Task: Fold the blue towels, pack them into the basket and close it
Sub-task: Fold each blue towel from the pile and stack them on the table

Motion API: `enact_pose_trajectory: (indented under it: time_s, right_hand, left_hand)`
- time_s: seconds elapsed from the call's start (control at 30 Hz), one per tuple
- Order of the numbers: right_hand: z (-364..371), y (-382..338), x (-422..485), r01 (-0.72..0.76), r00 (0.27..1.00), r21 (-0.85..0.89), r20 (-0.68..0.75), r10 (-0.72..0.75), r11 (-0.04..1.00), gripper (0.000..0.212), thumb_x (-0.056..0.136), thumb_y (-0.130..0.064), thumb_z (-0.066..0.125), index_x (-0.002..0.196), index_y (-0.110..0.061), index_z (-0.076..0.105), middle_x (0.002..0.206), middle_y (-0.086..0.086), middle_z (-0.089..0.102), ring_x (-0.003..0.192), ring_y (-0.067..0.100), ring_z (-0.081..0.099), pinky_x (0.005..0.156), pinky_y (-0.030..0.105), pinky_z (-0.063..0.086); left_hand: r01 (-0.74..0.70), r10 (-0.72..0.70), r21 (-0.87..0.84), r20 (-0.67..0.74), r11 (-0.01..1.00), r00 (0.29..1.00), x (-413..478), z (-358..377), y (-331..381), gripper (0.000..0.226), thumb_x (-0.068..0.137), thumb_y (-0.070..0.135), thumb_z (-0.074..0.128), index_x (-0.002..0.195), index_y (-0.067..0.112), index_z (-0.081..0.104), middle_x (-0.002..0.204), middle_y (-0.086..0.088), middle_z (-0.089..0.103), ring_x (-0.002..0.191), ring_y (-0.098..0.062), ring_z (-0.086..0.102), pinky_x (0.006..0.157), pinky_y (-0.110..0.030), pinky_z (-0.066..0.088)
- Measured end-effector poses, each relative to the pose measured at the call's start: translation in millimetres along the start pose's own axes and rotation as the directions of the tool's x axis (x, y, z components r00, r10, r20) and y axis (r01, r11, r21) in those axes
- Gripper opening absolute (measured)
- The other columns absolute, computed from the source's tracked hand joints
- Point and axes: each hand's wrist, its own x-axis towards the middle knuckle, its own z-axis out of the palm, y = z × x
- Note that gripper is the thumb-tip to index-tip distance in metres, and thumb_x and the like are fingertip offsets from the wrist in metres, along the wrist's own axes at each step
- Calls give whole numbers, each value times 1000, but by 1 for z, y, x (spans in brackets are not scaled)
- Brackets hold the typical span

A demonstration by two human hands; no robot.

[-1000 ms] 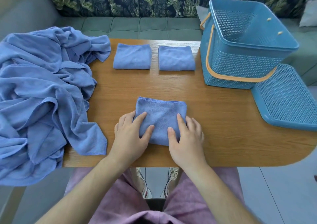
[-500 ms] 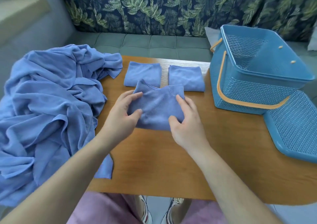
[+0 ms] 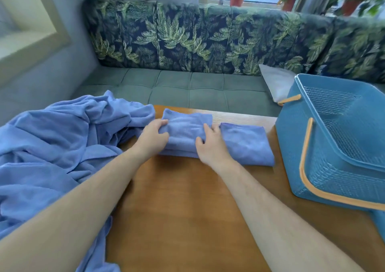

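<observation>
A folded blue towel lies on top of another folded towel at the far side of the wooden table. My left hand grips its left edge and my right hand grips its right edge. A second folded towel lies just to the right, touching my right hand. A heap of unfolded blue towels covers the table's left side. The blue basket with an orange handle stands open on the right.
A corner of the basket's blue lid shows at the right edge. Behind the table runs a green bench seat with a leaf-patterned backrest, and a white cushion leans behind the basket.
Both hands lifted the folded towel from the near middle of the table and carried it away from me onto the left folded towel. The camera tilted upward.
</observation>
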Motion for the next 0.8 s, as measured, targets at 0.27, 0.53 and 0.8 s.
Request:
enact_pose_trajectory:
  time_s: [0.27, 0.53, 0.8]
  right_hand:
    - [33, 5, 3, 213, 946, -436, -131, -296, 874, 65, 98, -39, 21, 150, -10, 46, 161, 14, 35, 151, 31, 29, 123, 53, 23]
    - [7, -21, -19, 190, 979, -514, 30, -203, 836, 57, 109, -42, 22, 162, -22, 15, 170, 1, 3, 157, 20, -3, 125, 47, -1]
    - [22, -86, -102, 432, 894, -288, 7, -449, 855, 64, 92, -34, 26, 149, -10, 46, 157, 8, 43, 152, 27, 26, 122, 41, 14]
  left_hand:
    - [-299, 308, 502, 66, 811, 949, 3, 31, 3, 71, 92, 49, 23, 153, 15, 39, 165, -7, 24, 152, -27, 21, 119, -50, 21]
    - [-265, 251, 631, 113, 729, 961, -25, 14, 17, 68, 97, 46, 13, 157, 20, 30, 165, -5, 23, 154, -26, 16, 120, -56, 9]
    - [-264, 375, 607, -60, 750, 925, -131, -51, 15, 57, 90, 24, 36, 142, 7, 52, 154, -10, 44, 149, -30, 30, 121, -47, 17]
